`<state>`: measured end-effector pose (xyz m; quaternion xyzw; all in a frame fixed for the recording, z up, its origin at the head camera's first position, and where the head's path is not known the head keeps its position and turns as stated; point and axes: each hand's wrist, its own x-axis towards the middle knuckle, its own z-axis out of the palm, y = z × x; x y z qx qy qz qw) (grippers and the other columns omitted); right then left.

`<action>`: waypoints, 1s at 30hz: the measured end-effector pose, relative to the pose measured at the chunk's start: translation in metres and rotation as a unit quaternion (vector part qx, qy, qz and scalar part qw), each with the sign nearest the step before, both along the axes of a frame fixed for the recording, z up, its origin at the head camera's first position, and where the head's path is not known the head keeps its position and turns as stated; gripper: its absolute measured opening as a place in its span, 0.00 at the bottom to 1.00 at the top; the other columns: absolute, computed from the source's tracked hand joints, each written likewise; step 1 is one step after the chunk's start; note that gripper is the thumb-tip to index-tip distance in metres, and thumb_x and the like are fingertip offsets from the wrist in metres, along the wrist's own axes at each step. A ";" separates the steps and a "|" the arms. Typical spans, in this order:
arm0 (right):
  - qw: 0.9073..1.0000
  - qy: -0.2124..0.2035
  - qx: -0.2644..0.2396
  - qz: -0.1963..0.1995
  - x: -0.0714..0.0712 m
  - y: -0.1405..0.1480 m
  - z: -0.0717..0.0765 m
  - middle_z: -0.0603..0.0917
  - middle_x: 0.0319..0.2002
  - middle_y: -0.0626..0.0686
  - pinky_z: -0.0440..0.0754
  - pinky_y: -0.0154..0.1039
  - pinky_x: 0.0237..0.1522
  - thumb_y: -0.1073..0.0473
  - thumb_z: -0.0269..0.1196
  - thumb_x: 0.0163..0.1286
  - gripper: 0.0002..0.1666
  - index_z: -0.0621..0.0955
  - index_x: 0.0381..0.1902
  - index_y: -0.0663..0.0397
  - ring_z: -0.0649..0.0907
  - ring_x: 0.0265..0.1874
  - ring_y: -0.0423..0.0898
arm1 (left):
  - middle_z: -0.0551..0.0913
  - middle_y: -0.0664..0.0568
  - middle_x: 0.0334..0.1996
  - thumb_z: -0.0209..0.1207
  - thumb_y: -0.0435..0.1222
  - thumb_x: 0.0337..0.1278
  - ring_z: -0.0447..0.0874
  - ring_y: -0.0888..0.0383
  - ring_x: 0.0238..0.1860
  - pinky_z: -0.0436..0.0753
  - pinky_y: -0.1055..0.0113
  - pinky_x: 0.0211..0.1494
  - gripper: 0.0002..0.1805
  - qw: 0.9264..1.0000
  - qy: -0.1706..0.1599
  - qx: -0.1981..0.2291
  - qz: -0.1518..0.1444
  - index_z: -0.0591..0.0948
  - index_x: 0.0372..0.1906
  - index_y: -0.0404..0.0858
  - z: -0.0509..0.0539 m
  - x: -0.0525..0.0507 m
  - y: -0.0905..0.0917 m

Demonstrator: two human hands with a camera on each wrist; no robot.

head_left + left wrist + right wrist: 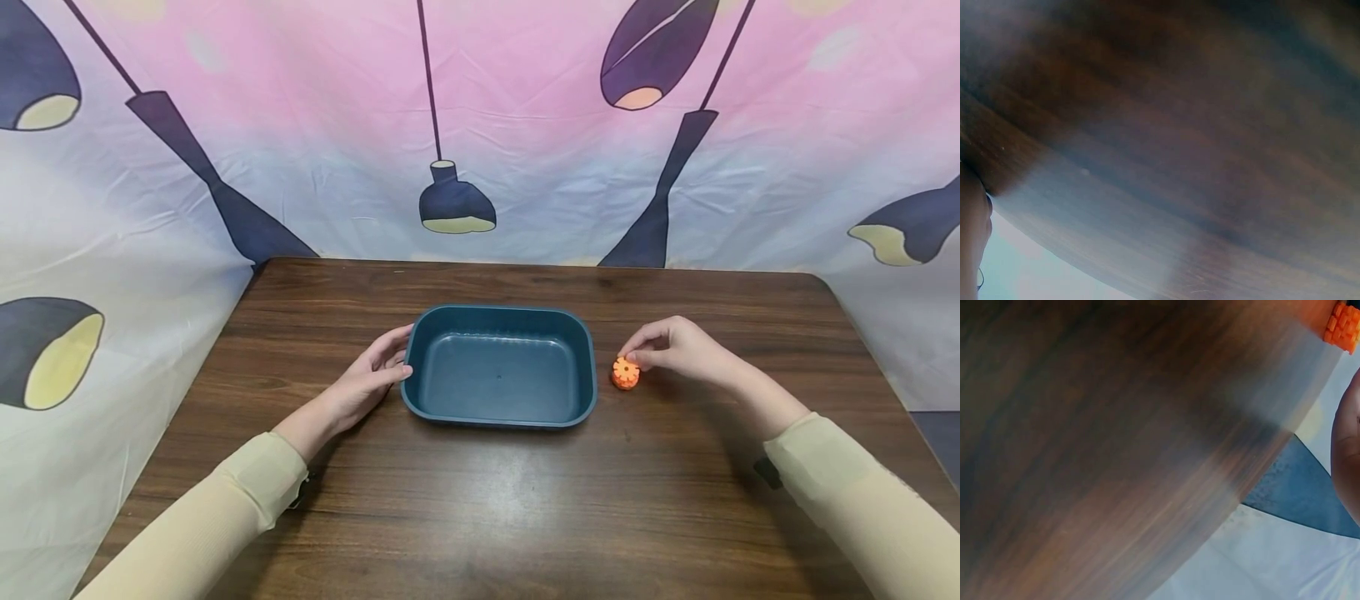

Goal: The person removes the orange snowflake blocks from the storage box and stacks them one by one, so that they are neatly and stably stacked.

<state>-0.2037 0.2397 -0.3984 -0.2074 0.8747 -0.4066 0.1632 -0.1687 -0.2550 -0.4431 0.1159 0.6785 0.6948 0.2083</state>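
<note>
A dark teal rectangular plastic basin stands on the table in the head view, its inside bare. My left hand grips the basin's left end, thumb over the rim and fingers along the outer wall. To the right of the basin is a small orange gear-shaped piece, toothed round its edge with a hole in its top. Thumb and forefinger of my right hand pinch it at its upper right edge. In the right wrist view the orange piece's toothed side shows at the top corner, above part of the hand.
The dark wood-grain table runs under both forearms. Behind it hangs a pink and pale-blue cloth printed with dark lamps. The left wrist view holds mostly blurred tabletop, with a sliver of hand at its left edge.
</note>
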 end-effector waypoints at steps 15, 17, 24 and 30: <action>1.000 0.003 0.007 0.002 -0.001 0.003 -0.006 0.92 0.37 0.57 0.85 0.32 0.37 0.68 0.70 0.71 0.07 0.92 0.44 0.62 0.83 0.31 0.32 | 0.51 0.37 0.85 0.53 0.30 0.78 0.71 0.73 0.68 0.71 0.80 0.69 0.39 1.000 0.000 -0.003 0.001 0.51 0.86 0.37 0.000 0.000 -0.001; 1.000 0.002 0.010 0.001 -0.002 0.003 -0.006 0.92 0.37 0.56 0.85 0.32 0.37 0.68 0.70 0.71 0.07 0.92 0.44 0.62 0.84 0.31 0.32 | 0.51 0.37 0.84 0.53 0.30 0.78 0.71 0.73 0.68 0.71 0.79 0.69 0.39 1.000 -0.001 -0.003 0.001 0.52 0.86 0.37 0.000 0.000 -0.001; 1.000 -0.001 0.005 0.000 -0.003 0.002 -0.009 0.93 0.39 0.57 0.85 0.30 0.38 0.68 0.70 0.71 0.07 0.91 0.45 0.64 0.84 0.31 0.32 | 0.52 0.38 0.84 0.54 0.30 0.78 0.71 0.72 0.68 0.72 0.79 0.69 0.38 1.000 -0.002 -0.003 0.002 0.52 0.85 0.37 0.000 0.000 -0.001; 1.000 -0.018 0.002 -0.003 -0.002 0.002 -0.009 0.92 0.42 0.60 0.86 0.30 0.39 0.69 0.70 0.71 0.08 0.90 0.46 0.65 0.85 0.32 0.31 | 0.54 0.38 0.84 0.54 0.30 0.79 0.71 0.72 0.69 0.71 0.79 0.69 0.38 1.000 -0.001 -0.005 0.001 0.52 0.85 0.37 0.000 0.001 -0.001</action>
